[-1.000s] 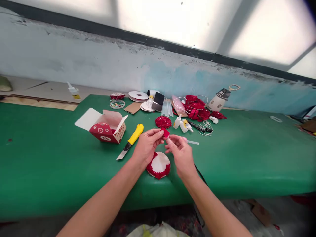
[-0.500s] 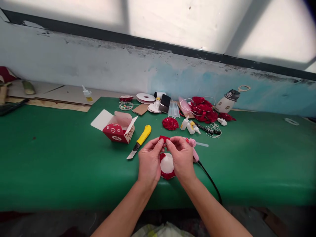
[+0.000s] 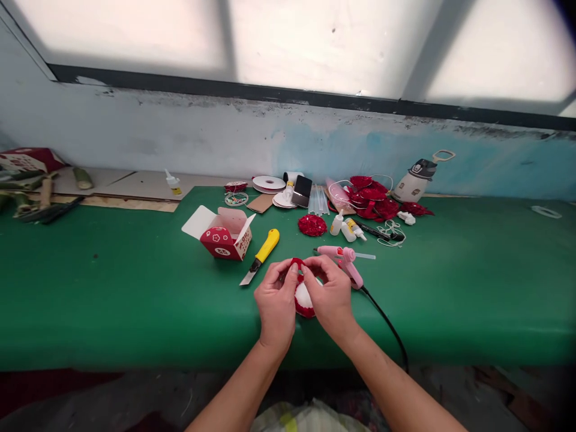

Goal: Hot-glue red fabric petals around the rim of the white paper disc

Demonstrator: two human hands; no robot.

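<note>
Between the fingertips of my left hand (image 3: 276, 306) and my right hand (image 3: 332, 295) is a small strip of red fabric (image 3: 297, 262), bent into a curve. Both hands pinch it, thumbs toward me. Below it, partly hidden by the right hand, a round red piece with a white centre (image 3: 304, 296) lies on the green table. Just right of my right hand rests a pink glue gun (image 3: 344, 259) with a clear glue stick in its back. A yellow utility knife (image 3: 266, 247) lies left of my hands, its blade out.
An open red and white box (image 3: 225, 243) stands at the left. Beyond my hands lie a red sequined disc (image 3: 312, 225), small glue bottles (image 3: 347, 231), ribbon rolls (image 3: 269, 183), clear glue sticks (image 3: 318, 199) and a red heap (image 3: 371, 198). The gun's black cord (image 3: 387, 333) runs off the front edge.
The red fabric strip, flat and straight before, is now bent into a curve between my fingers. My hands have dropped slightly, uncovering more of the glue gun. The camera view has shifted a little.
</note>
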